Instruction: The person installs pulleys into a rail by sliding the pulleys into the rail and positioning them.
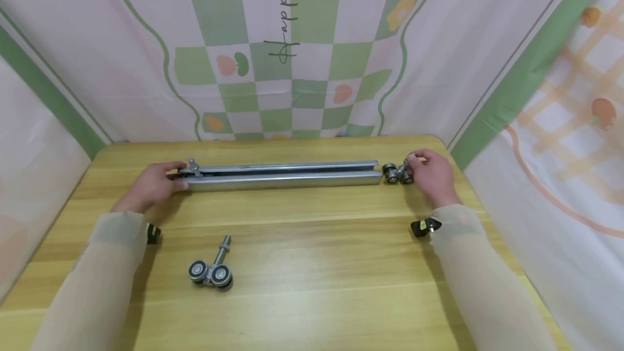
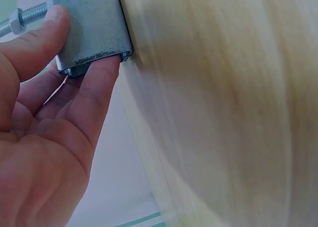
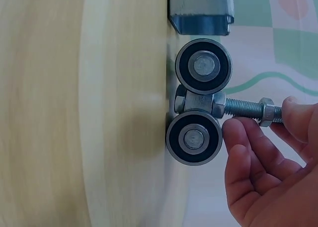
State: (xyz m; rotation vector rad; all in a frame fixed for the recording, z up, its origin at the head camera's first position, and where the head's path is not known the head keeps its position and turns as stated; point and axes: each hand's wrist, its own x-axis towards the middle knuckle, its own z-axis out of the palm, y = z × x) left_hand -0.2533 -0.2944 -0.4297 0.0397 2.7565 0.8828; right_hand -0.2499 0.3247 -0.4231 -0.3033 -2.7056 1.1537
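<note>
A steel channel rail (image 1: 287,181) lies across the table with its slot facing up. At its left end my left hand (image 1: 155,183) grips it, the thumb on the near side wall and a fingertip at the end opening (image 2: 97,63). A threaded bolt with a nut (image 1: 193,166) sticks up from the slot close to that hand; whatever it joins inside the rail is hidden. My right hand (image 1: 433,175) pinches the threaded stem of a roller trolley (image 3: 198,103). Its wheels stand just outside the rail's right end (image 3: 201,23), a small gap apart.
On the near left of the wooden table (image 1: 312,286) lies another roller trolley (image 1: 210,274), its bolt pointing away. A patterned curtain (image 1: 302,96) hangs right behind the table's back edge, and more cloth (image 1: 551,177) hangs along the right side.
</note>
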